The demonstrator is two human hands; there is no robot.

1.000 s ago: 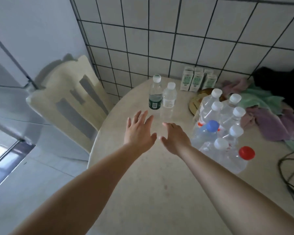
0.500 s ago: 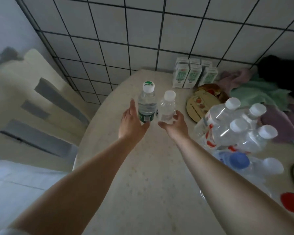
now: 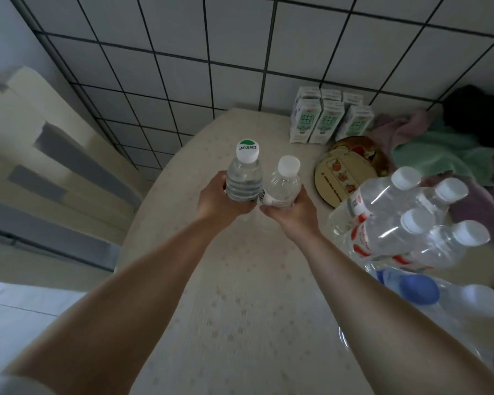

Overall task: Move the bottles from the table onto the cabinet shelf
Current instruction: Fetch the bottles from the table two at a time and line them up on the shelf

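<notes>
Clear green-cap bottle (image 3: 243, 178) is gripped by the left hand (image 3: 220, 202); the right hand (image 3: 293, 208) grips the white-cap bottle (image 3: 283, 185) just beside it, above the desk (image 3: 240, 309).

Plenty of open room on the pale speckled round table (image 3: 240, 323) under and between the forearms, nothing sat there. The right side was the crowded bit: a cluster of clear plastic white-capped bottles (image 3: 405, 220) stood just beside the right forearm, with a blue-capped bottle (image 3: 419, 289) lying nearer. Behind them were a round printed wooden board (image 3: 340, 178), green-and-white drink cartons (image 3: 325, 121) against the grey tiled wall (image 3: 240, 52), and crumpled cloths (image 3: 445, 155). The left edge dropped off toward a cream chair back (image 3: 54, 155).
</notes>
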